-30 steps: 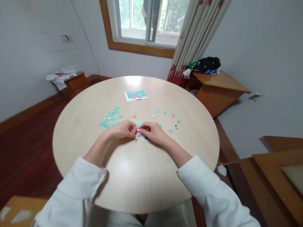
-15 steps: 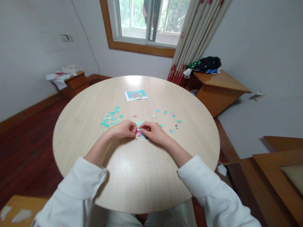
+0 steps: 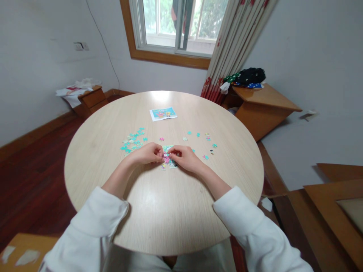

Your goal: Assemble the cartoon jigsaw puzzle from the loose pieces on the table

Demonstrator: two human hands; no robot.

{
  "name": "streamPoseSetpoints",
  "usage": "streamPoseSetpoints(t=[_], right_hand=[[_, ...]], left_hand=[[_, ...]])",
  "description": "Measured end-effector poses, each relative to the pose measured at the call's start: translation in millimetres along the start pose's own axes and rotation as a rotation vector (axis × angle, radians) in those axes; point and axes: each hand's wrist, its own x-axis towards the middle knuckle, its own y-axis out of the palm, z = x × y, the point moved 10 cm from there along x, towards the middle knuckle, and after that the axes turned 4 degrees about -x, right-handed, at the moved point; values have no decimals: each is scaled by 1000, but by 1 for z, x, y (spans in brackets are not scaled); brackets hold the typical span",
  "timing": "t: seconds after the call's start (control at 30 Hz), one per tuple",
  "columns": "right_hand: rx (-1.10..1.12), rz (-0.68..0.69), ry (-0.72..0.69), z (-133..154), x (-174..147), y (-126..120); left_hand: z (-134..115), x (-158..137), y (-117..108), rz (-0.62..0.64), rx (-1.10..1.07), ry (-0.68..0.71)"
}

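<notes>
Both hands at frame centre, fingers bent inward: left hand (image 3: 149, 153) curled, thumb and fingertips nearly meeting at the left side of the puzzle patch (image 3: 166, 160); right hand (image 3: 185, 157) arched over its right side, fingertips low. Whether either pinches a piece, I cannot tell; the fingers hide the contact. The patch appears to lie flat on the counter (image 3: 170, 211) between them, pink and pale green showing. My read: a fitting step, so I'd brace the patch lightly with one hand, line up tab and socket, then press straight down; a sideways shove could buckle neighbouring joins. Outward: one pink piece (image 3: 162, 139) just beyond the hands, a teal cluster (image 3: 132, 142) near the left wrist, a looser scatter (image 3: 214, 146) right of centre; I'd keep the left wrist lifted off that cluster. Picture sheet (image 3: 163, 113) at upper centre, toward the far edge. Round rim well apart from the fingers; widest room to shift is toward lower centre, where wood grain runs to the near edge.
</notes>
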Motion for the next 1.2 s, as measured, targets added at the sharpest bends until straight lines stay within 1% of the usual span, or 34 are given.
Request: streamPoseSetpoints(t=[0.1, 0.2, 0.27, 0.33, 0.43, 0.6, 0.7, 0.93, 1.2], right_hand=[[-47, 2, -13, 1, -1, -1], [-106, 13, -46, 6, -3, -1], [-134, 43, -93, 13, -5, 2], [-175, 91, -158, 22, -8, 7], [-288, 134, -226, 33, -13, 14], [-409, 153, -261, 36, -15, 23], [-426, 151, -260, 34, -14, 25], [-412, 153, -240, 31, -13, 25], [-407, 146, -244, 31, -13, 25]], left_hand=[[-4, -2, -10, -91, -24, 11], [-9, -4, -26, -232, -47, 32], [-10, -5, -33, -305, -58, 41], [-9, -6, -37, -340, -68, 39], [-7, -5, -37, -334, -68, 32], [-7, -4, -38, -336, -77, 41], [-7, -4, -38, -347, -89, 35], [-8, -2, -34, -307, -90, 42], [-7, -2, -35, -303, -89, 45]])
